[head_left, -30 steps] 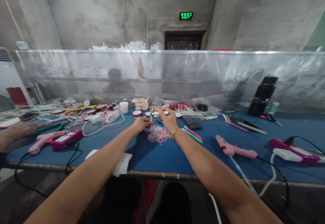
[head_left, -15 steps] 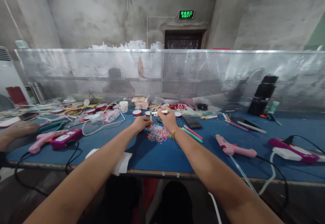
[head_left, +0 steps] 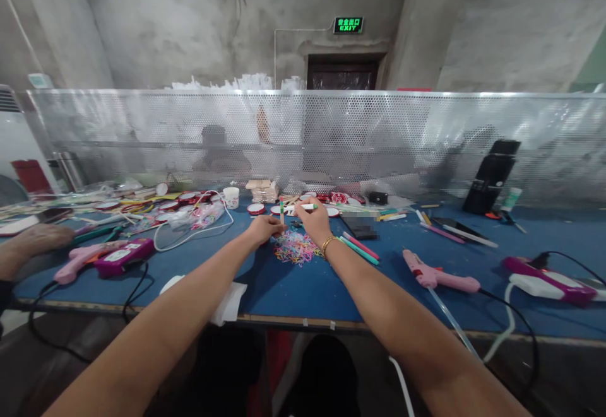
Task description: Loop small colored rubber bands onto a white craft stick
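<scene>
My left hand [head_left: 262, 230] pinches the lower end of a flat wooden craft stick [head_left: 282, 211], which stands upright and bears green and red marks. To its right, my right hand [head_left: 314, 220] is closed around a white marker pen [head_left: 308, 206] with a green end. The pen lies nearly level, its other end toward the stick; whether the tip touches the wood I cannot tell. Below both hands a loose pile of small coloured rubber bands [head_left: 296, 248] is heaped on the blue tabletop [head_left: 293, 297]. Teal and pink markers [head_left: 360, 250] lie beside my right wrist.
Pink glue guns lie at the right [head_left: 440, 277] and at the left. A co-worker's hand [head_left: 42, 243] rests at the left edge. Small red-rimmed drums [head_left: 256, 209], a paper cup [head_left: 231, 198] and a perforated metal screen [head_left: 350, 133] stand behind. Cables trail over the front edge.
Almost nothing differs. The marker and my right hand have shifted very slightly beside the stick, and the view has tilted a little.
</scene>
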`<state>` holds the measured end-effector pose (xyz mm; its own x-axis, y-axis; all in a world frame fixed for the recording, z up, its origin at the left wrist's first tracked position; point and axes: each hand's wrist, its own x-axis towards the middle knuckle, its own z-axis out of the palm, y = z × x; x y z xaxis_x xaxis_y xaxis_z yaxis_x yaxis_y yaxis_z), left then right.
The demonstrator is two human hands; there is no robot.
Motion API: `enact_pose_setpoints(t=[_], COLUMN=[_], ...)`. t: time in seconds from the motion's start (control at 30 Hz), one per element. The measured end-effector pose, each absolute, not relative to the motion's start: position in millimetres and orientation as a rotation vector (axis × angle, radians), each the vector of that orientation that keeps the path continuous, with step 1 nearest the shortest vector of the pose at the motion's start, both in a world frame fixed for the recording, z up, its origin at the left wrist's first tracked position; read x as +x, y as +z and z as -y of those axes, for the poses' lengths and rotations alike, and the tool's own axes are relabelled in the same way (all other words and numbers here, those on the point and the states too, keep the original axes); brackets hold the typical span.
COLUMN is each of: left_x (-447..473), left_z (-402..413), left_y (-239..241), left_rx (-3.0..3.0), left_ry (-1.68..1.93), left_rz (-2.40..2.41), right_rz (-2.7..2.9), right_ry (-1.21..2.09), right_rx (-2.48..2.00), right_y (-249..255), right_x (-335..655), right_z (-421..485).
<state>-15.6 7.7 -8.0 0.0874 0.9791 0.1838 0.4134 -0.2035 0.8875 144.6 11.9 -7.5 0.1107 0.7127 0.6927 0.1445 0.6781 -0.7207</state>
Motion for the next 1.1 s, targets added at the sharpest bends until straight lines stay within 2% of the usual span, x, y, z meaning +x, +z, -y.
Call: enact_pose_setpoints(t=[1.1], left_x=[-21.0], left_z=[-19.2], left_y=[-21.7], left_rx=[1.721], left_ry=[1.084], left_rz=[-1.376], right_rz=[1.435], right_ry=[0.509], right_rx=[-0.792], right_y=[-11.6], right_x=[144.8], right_z=[-14.2])
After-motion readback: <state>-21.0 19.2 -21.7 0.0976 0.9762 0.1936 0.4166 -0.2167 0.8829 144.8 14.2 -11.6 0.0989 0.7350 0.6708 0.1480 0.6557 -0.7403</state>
